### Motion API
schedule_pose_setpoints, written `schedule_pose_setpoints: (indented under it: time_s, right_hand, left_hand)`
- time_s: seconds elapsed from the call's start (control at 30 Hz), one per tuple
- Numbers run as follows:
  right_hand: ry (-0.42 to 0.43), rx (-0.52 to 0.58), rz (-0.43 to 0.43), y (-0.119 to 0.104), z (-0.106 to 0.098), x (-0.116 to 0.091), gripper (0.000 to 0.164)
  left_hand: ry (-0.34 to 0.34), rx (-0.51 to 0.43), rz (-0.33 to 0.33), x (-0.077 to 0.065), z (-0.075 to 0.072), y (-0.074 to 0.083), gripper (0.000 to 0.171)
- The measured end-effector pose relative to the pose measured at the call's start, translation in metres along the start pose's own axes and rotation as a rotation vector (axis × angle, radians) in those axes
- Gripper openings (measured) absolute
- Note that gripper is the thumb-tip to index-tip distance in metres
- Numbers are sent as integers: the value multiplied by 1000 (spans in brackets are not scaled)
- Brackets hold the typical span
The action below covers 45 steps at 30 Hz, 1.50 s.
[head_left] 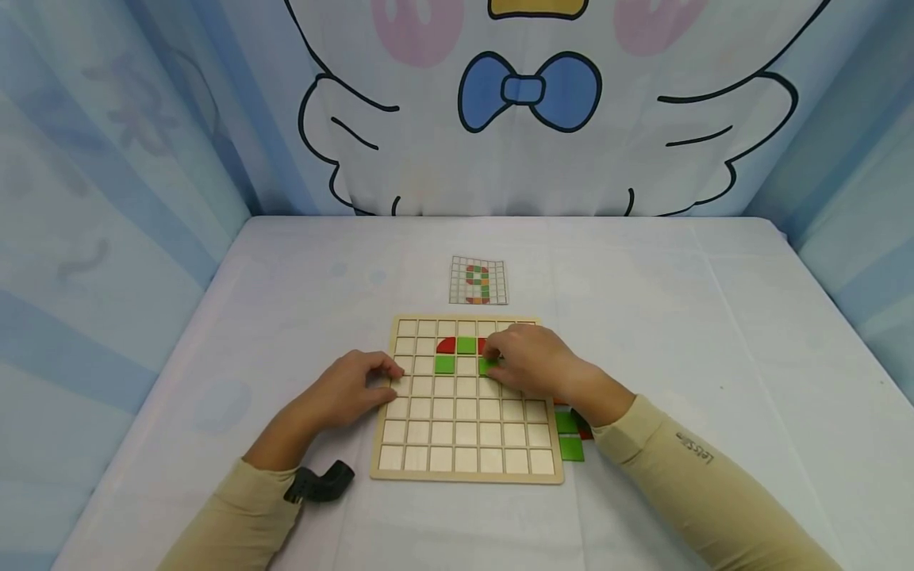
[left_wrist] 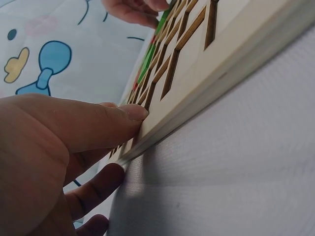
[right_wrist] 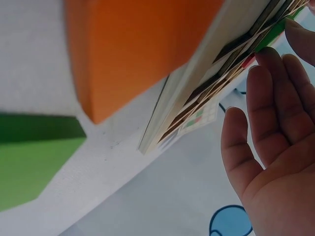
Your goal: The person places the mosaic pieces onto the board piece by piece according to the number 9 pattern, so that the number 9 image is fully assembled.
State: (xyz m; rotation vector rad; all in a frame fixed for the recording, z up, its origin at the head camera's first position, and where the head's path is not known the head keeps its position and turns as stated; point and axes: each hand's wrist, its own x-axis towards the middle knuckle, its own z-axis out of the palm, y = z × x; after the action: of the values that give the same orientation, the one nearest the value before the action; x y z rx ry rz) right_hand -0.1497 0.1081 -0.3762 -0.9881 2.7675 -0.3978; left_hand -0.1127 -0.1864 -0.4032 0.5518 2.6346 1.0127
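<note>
A wooden grid board (head_left: 467,477) lies flat on the table. My left hand (head_left: 353,388) rests at its left edge; in the left wrist view the thumb (left_wrist: 130,112) lies on the frame and the other fingers are loosely extended. Over the upper right cells, my right hand (head_left: 535,361) pinches a green square tile (head_left: 486,366) at its cell, the fingertips partly covering it. Set in the grid are a red rounded tile (head_left: 446,346), a green square (head_left: 466,346) and another green square (head_left: 444,365). A second red tile (head_left: 481,346) shows partly beside my fingers.
A pattern card (head_left: 478,280) lies beyond the board. Loose green tiles (head_left: 571,449) sit at its right edge, near a red piece (head_left: 585,431) partly under my right wrist. An orange block (right_wrist: 142,54) looms close in the right wrist view. A black strap end (head_left: 324,482) sticks out from my left cuff.
</note>
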Motion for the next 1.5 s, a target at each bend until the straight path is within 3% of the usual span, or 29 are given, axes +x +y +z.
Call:
schedule_pose_setpoints:
  time_s: [1.5]
  right_hand:
    - [-18,4,41,-6,1,2,18]
  left_hand:
    - [3,3,-10,1,1,0,12]
